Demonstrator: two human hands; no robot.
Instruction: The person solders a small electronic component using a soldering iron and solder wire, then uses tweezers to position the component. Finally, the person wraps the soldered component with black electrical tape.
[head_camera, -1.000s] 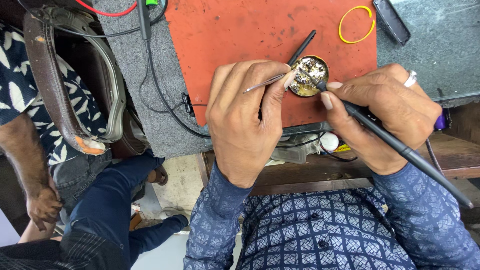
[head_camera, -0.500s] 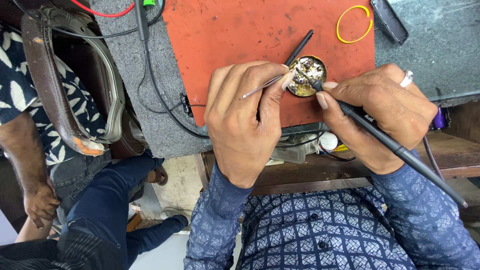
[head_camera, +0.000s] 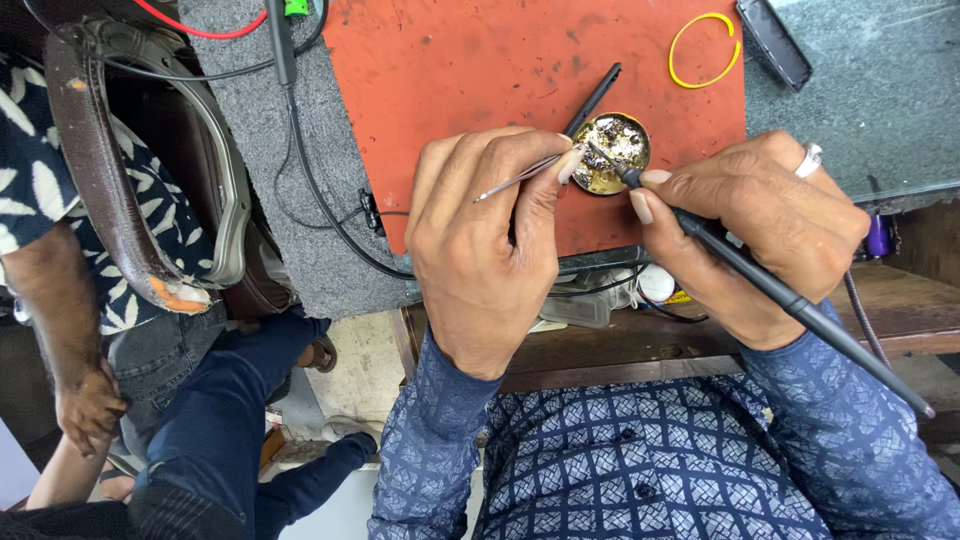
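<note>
My left hand (head_camera: 480, 240) pinches thin metal tweezers (head_camera: 520, 177) whose tips reach the edge of a small round tin (head_camera: 612, 152) filled with dark, shiny paste. My right hand (head_camera: 760, 225) grips a long black soldering iron (head_camera: 790, 295) like a pen, its tip dipped into the tin. The tin sits on an orange-red mat (head_camera: 480, 70) lying on a grey work surface. A second black rod-like tool (head_camera: 595, 98) lies on the mat, touching the tin's far side.
A yellow rubber band (head_camera: 705, 50) and a black oblong piece (head_camera: 772, 42) lie beyond the tin. Black cables (head_camera: 300, 150) run over the grey felt (head_camera: 250, 90). Other people sit at the left, one arm (head_camera: 70, 340) hanging beside a brown bag strap (head_camera: 110, 200).
The view has shifted slightly. Both hands stay at the tin, and the soldering iron tip has moved a little inside it.
</note>
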